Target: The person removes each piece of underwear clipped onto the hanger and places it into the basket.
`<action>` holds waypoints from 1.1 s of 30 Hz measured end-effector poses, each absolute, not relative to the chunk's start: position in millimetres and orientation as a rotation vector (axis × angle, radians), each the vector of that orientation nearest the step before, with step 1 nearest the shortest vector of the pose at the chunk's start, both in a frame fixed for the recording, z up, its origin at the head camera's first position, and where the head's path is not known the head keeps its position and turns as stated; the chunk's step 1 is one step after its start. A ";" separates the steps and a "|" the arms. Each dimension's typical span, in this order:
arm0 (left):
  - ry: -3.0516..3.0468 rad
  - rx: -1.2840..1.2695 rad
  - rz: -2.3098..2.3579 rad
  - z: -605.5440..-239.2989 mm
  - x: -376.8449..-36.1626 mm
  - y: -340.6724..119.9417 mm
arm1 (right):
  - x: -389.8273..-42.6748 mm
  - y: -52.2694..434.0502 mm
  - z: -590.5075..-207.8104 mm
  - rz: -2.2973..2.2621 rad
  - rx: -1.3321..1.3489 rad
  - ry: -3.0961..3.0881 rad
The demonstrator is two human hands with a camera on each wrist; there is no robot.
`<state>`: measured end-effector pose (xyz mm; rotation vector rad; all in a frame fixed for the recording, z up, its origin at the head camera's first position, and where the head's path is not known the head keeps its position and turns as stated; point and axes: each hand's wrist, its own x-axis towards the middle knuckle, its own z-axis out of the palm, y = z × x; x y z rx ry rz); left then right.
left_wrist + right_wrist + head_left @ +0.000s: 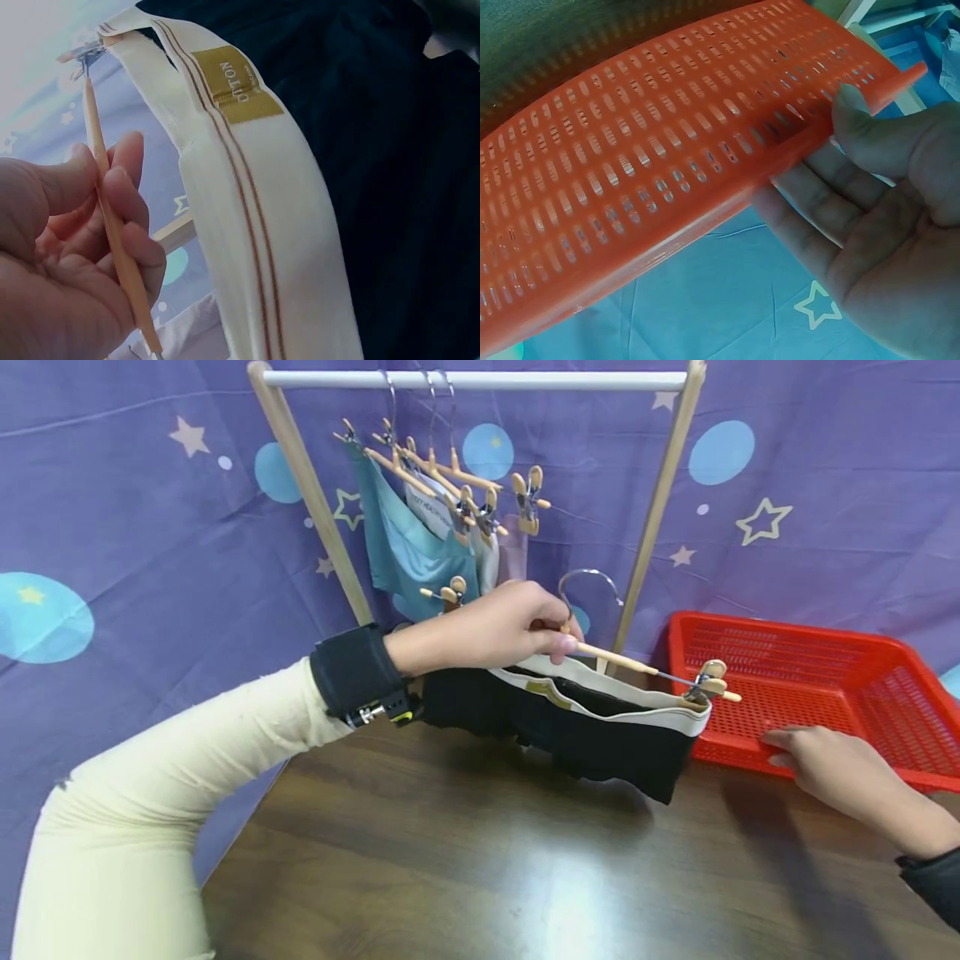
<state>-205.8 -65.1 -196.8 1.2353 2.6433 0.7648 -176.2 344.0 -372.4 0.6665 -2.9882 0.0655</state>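
Note:
My left hand (495, 631) grips the thin wooden bar of a clip hanger (622, 660) beside its metal hook (588, 581). From the hanger hangs a black garment (600, 743) with a cream waistband (645, 706), held above the table. In the left wrist view my fingers (124, 217) curl round the hanger bar (112, 232), next to the waistband (255, 217) and its gold label (236, 82). My right hand (832, 764) lies low by the front of a red basket (787, 627). In the right wrist view its straight fingers (817, 217) lie against the basket wall (652, 157).
A wooden clothes rack (472, 378) stands at the back, with several clip hangers and a teal garment (408, 543) on it. The dark wooden table (487, 860) runs below. A purple star-patterned cloth (150, 527) covers the background.

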 end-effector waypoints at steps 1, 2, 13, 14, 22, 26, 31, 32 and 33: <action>2.663 1.237 0.771 -198.7 -206.0 -65.8 | -176.1 343.9 -372.8 0.068 0.670 -2.978; 2.680 1.239 0.779 -200.5 -205.9 -66.5 | -175.9 343.8 -373.1 0.067 0.675 -2.965; 2.786 1.083 0.812 -213.5 -209.6 -74.9 | -178.7 344.2 -368.5 0.108 0.733 -2.988; 2.789 1.074 0.812 -213.8 -210.0 -75.1 | -179.0 344.7 -367.4 0.116 0.738 -2.999; 2.794 1.030 0.833 -215.0 -210.4 -76.9 | -181.1 343.4 -363.7 0.148 0.761 -3.016; 2.797 1.010 0.852 -215.4 -211.1 -77.6 | -184.9 343.2 -361.2 0.143 0.802 -3.011; 2.800 1.017 0.879 -216.3 -213.0 -78.5 | -191.7 342.6 -352.5 0.156 0.874 -3.024; 2.800 1.019 0.885 -216.6 -213.3 -78.6 | -192.8 341.8 -349.2 0.159 0.859 -3.042; 2.802 1.020 0.889 -216.9 -213.7 -78.7 | -194.1 341.4 -345.8 0.164 0.858 -3.055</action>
